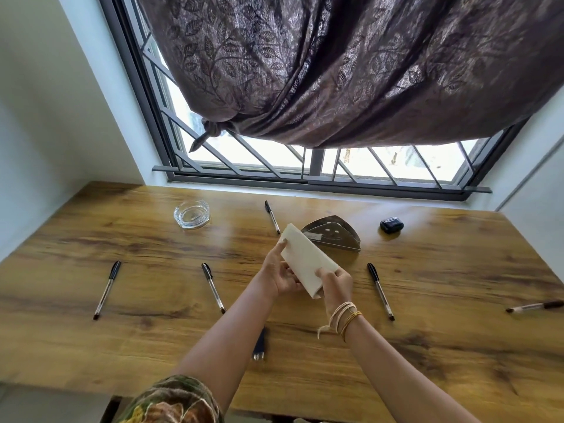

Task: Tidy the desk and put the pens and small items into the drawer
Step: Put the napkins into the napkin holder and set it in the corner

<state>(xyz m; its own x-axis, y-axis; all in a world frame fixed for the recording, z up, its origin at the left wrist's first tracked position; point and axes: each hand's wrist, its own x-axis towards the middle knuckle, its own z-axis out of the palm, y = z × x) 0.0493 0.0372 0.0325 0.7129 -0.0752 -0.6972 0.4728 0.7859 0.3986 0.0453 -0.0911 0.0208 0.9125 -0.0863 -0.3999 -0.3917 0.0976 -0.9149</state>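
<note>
A wooden tabletop [152,346] sits under a window with a knotted dark curtain [351,71]. Both hands are raised above its middle, holding a folded stack of white napkins [305,261]. The stack's long axis runs diagonally, from its far-left corner down to its near-right end. The left hand [282,276] is closed loosely around the stack's left edge, with one finger stretched along that edge. The right hand [337,285] grips the near-right end, thumb on top; its wrist wears thread bracelets.

Just behind the napkins stands a metal napkin holder [335,238]. Five pens lie scattered around this holder. One pen [272,217] lies just to its left, cap pointing away toward the window. A second pen [213,287] lies nearer and to the left, cap also pointing away. A third pen [106,289] lies far to the left, leaning slightly right. A fourth pen [380,290] lies nearer and to the right. A fifth pen [534,306] lies far right, almost sideways. A glass ashtray [191,213] sits well to the holder's left, and a small dark case [391,225] just to its right.
</note>
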